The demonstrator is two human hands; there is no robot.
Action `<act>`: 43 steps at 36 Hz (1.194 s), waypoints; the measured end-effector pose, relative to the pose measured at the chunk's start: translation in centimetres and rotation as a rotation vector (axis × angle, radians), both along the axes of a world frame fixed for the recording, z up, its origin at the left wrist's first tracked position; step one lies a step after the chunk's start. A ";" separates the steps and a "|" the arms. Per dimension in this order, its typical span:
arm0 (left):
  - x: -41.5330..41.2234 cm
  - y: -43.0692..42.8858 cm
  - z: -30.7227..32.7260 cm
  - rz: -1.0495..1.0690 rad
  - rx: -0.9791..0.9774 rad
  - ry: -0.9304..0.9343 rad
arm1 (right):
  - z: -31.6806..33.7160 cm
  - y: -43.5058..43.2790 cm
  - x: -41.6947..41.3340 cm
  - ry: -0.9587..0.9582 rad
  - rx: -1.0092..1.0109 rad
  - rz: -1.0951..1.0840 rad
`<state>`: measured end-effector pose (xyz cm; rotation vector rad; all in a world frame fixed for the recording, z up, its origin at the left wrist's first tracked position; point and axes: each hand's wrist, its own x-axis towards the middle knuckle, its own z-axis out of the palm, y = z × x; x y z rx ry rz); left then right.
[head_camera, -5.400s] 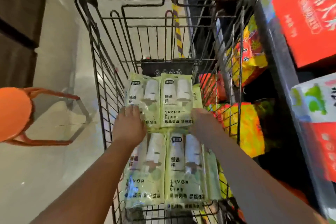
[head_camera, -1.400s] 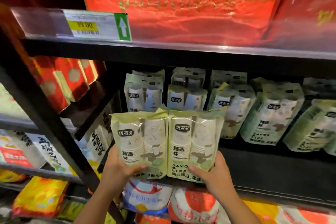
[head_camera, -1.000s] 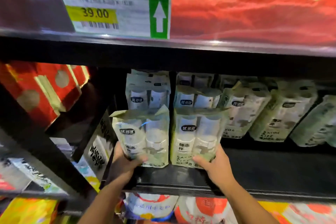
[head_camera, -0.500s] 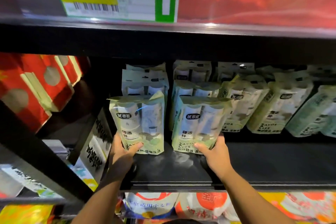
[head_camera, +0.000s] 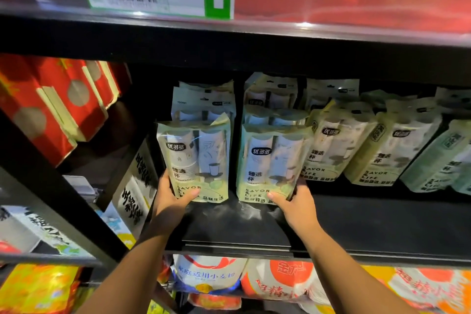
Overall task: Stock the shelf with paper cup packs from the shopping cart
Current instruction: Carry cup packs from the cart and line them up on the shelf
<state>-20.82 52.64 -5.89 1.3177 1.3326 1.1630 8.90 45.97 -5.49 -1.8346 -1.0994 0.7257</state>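
Left hand: fingers wrapped behind the lower left corner of the left cup pack, thumb pressed across its front. Right hand: same pinch, mirrored, on the lower right corner of the right cup pack.

Both packs stand upright on the black shelf, bases at or just above the board; contact not clear. They sit side by side, directly in front of the stocked rows behind.

Risk (judgement): grips are low and the packs tall and soft, so on release either may tip forward off the open front area, or lean back and push the rear packs askew. The neighbouring row to the right already tilts.

Orientation: long axis vertical, sealed top edge up, printed face toward the aisle.
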 end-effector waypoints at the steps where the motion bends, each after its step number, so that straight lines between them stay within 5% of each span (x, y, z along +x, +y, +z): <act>1: 0.0 -0.1 0.0 0.008 -0.003 0.022 | -0.2 -0.2 0.2 0.011 -0.014 0.005; 11: -0.2 -3.2 -0.7 0.109 -0.055 0.476 | -0.2 -4.3 2.0 -0.292 -0.168 0.121; 17: 0.4 -8.9 -3.0 0.076 -0.130 0.989 | -1.2 -7.8 2.9 -0.609 -0.271 0.257; 31: -0.4 -25.5 -6.8 0.091 -0.311 1.168 | -3.5 -15.7 -0.9 -0.811 -0.135 0.448; 37: -3.7 -30.7 -7.1 0.109 -0.476 1.136 | -4.8 -18.4 -6.3 -0.848 0.216 0.765; 43: -8.7 -32.1 -4.4 0.220 -0.397 1.104 | -4.0 -17.4 -12.5 -0.794 -0.069 0.966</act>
